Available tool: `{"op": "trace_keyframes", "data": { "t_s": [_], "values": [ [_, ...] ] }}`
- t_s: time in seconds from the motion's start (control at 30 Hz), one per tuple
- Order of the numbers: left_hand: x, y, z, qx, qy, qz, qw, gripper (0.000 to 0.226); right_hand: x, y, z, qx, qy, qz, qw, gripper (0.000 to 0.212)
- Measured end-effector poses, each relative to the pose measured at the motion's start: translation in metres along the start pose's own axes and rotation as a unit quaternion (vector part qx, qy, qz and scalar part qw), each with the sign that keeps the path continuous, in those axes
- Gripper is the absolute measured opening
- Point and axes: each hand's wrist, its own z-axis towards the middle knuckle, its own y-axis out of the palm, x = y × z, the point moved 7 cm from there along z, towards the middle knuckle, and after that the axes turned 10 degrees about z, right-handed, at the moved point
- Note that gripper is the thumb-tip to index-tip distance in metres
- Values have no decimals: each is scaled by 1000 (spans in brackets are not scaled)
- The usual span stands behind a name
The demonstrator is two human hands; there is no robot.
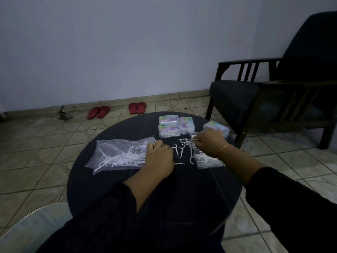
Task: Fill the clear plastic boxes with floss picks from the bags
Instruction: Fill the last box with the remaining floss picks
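Your right hand [207, 142] pinches a few floss picks [187, 141] in its fingers, just past the open box [207, 161] near you on the right of the worktop [127, 179]. Your left hand [160, 157] rests at the mouth of the bag [118, 154]; its fingers are curled, but I cannot tell if they hold anything. Turn the picks the same way, then lay them flat in the box so more fit. Four full boxes [168, 125] sit at the far side.
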Motion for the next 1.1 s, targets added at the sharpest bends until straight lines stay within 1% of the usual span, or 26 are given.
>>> {"op": "trace_keyframes", "data": {
  "t_s": [0.1,0.17,0.27,0.3,0.37,0.5,0.57,0.63,0.67,0.73,0.8,0.87,0.97,1.1],
  "values": [
    [11,-2,3,-12,-9,-25,1000,21,24,-8,-3,14,30,36,999,32],
    [20,-4,4,-9,-17,-41,999,32,37,-8,-3,21,43,65,997,32],
    [34,-6,7,-10,-21,-71,997,57,54,-2,-7,21,57,104,993,32],
    [38,-7,7,-16,-23,-82,996,62,59,0,-9,22,60,100,993,32],
    [44,-7,9,-26,-32,-107,993,65,65,3,-13,21,62,68,996,34],
    [47,-2,12,-48,-44,-135,989,54,67,12,-15,-11,49,9,999,44],
    [45,1,12,-53,-58,-171,982,42,67,15,-15,-22,40,15,999,49],
    [44,-1,12,-40,-68,-207,975,28,68,17,-14,-25,38,35,998,53],
    [44,-3,12,-29,-70,-216,973,25,70,18,-14,-22,40,47,998,53],
    [44,-4,13,-11,-67,-216,974,29,74,18,-15,-5,52,69,996,50],
    [47,-1,14,-17,-56,-200,978,44,80,16,-16,8,67,70,995,45],
    [52,3,16,-27,-48,-189,980,48,84,19,-18,-8,81,57,995,43],
    [59,4,19,-19,-39,-191,981,38,84,25,-21,-44,92,55,993,40],
    [63,4,23,-9,-27,-188,982,27,82,27,-19,-39,79,76,993,33]
  ]
}}
